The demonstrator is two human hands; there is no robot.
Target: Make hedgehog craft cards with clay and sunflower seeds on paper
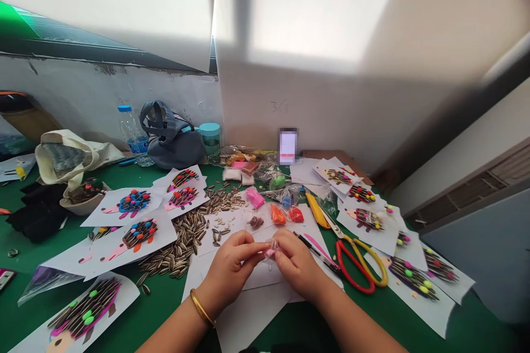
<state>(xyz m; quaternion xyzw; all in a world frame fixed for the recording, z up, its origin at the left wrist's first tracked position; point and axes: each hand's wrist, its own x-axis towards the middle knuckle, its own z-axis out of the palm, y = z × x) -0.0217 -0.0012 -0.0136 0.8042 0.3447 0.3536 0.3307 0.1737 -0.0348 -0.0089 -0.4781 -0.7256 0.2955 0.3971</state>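
The left grip (252,251) and the right grip (278,253) are both closed on a small clear packet of pink clay (271,251), pinched between them over white paper sheets (248,314). Just beyond the grips lie packets of brown clay (255,223), orange clay (277,214) and red clay (295,214), with pink clay (254,197) a little farther. Right of the right grip are a black pen (317,252), red-and-yellow-handled scissors (360,265) and, farther off, a yellow utility knife (317,210). Left of the left grip, striped sunflower seeds (186,240) spread over the green counter (161,320). Seed-covered hedgehog pictures (136,234) flank both sides.
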